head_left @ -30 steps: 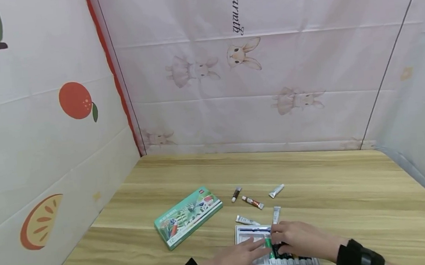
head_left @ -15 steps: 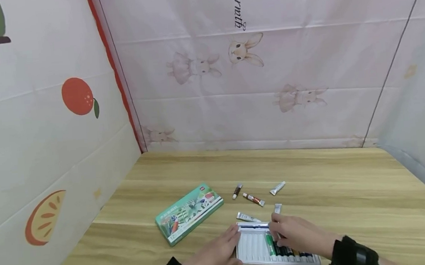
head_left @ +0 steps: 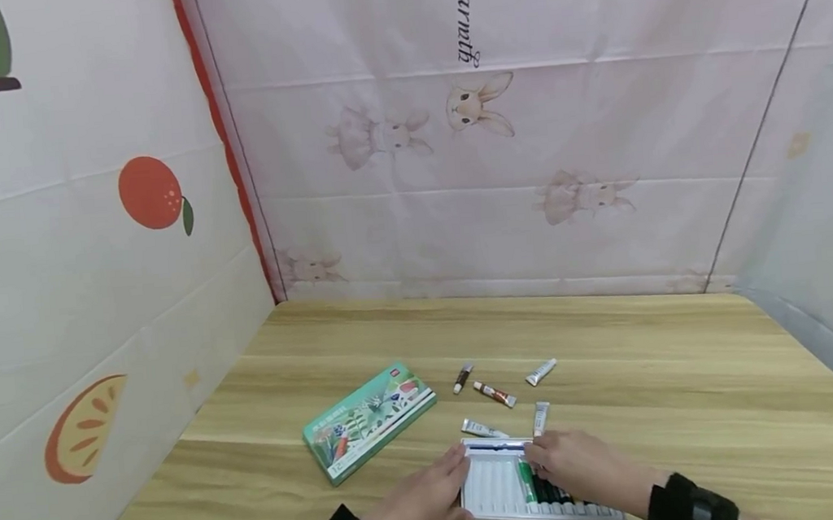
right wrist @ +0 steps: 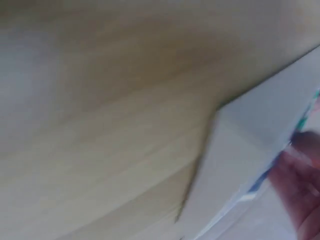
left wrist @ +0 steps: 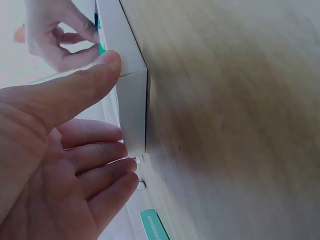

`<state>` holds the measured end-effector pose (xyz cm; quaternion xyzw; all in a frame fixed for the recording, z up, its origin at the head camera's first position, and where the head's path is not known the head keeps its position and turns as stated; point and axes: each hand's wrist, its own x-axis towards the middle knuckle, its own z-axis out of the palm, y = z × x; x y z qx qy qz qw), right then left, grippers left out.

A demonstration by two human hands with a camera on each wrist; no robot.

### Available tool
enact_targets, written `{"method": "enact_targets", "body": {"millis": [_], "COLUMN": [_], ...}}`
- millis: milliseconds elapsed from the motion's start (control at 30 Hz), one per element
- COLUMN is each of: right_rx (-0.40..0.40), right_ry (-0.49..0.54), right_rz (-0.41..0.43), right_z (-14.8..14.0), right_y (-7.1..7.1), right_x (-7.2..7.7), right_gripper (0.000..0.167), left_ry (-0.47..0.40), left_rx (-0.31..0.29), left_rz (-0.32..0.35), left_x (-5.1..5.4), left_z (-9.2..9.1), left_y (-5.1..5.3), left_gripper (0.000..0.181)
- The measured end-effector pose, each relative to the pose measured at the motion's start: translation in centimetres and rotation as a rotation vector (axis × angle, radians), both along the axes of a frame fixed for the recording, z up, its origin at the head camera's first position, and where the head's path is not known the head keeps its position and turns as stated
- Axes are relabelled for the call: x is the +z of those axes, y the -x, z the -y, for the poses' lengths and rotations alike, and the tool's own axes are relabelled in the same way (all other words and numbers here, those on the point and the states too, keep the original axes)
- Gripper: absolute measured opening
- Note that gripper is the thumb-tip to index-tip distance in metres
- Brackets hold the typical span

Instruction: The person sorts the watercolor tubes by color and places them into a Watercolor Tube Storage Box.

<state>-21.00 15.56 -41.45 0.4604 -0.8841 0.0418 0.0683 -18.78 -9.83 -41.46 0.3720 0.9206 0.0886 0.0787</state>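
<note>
A white tray (head_left: 494, 482) lies near the table's front edge, its left slots bare and a green tube (head_left: 526, 481) beside several dark ones on the right. My left hand (head_left: 424, 500) rests with nearly straight fingers along the tray's left end; the left wrist view shows the thumb of that hand (left wrist: 65, 145) on the tray's edge (left wrist: 132, 100). My right hand (head_left: 587, 467) is over the tray's tubes, fingers bent down and partly hiding them. In the right wrist view, its fingers (right wrist: 297, 185) are blurred at the tray's side (right wrist: 235, 155); whether they pinch a tube is unclear.
A green box (head_left: 370, 423) lies left of the tray. Behind the tray are a white tube (head_left: 484, 428), another upright-lying one (head_left: 541, 418), a white one (head_left: 541, 372), a red-brown tube (head_left: 495, 394) and a dark one (head_left: 462, 378). Printed cloth walls (head_left: 415, 236) surround the table.
My left hand has moved left, from over the tray's slots to its left end, uncovering the slots. My right hand stays over the tubes, its fingers shifted slightly.
</note>
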Motion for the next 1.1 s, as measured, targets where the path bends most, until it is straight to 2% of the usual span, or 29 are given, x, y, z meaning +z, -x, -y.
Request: {"method": "enact_targets", "body": {"millis": [100, 200, 367, 500, 633, 800, 1100], "right_rx": [0.129, 0.223, 0.267, 0.316, 0.337, 0.311, 0.285], "right_ry": [0.040, 0.073, 0.048, -0.013, -0.034, -0.050, -0.082], "right_rz": [-0.032, -0.037, -0.053, -0.136, -0.190, -0.181, -0.151], "right_z": [-0.7, -1.2, -1.3, -1.2, -1.3, -1.2, -1.5], "right_y": [0.1, 0.3, 0.8, 0.7, 0.5, 0.6, 0.4], "right_x": [-0.3, -0.5, -0.4, -0.1, 0.1, 0.4, 0.2], "right_gripper": [0.012, 0.015, 0.023, 0.021, 0.018, 0.016, 0.017], "left_ry": [0.004, 0.007, 0.009, 0.009, 0.005, -0.001, 0.006], "left_rx": [0.005, 0.006, 0.022, 0.023, 0.022, 0.014, 0.012], "left_rz": [0.001, 0.012, 0.028, 0.033, 0.026, -0.001, 0.011], "left_x": [-0.1, -0.1, -0.1, 0.1, 0.1, 0.0, -0.1], "left_z": [0.1, 0.1, 0.0, 0.0, -0.1, 0.0, 0.1], "left_y": [0.0, 0.0, 0.0, -0.1, -0.1, 0.1, 0.1], "left_gripper": [0.063, 0.063, 0.064, 0.064, 0.065, 0.065, 0.065]}}
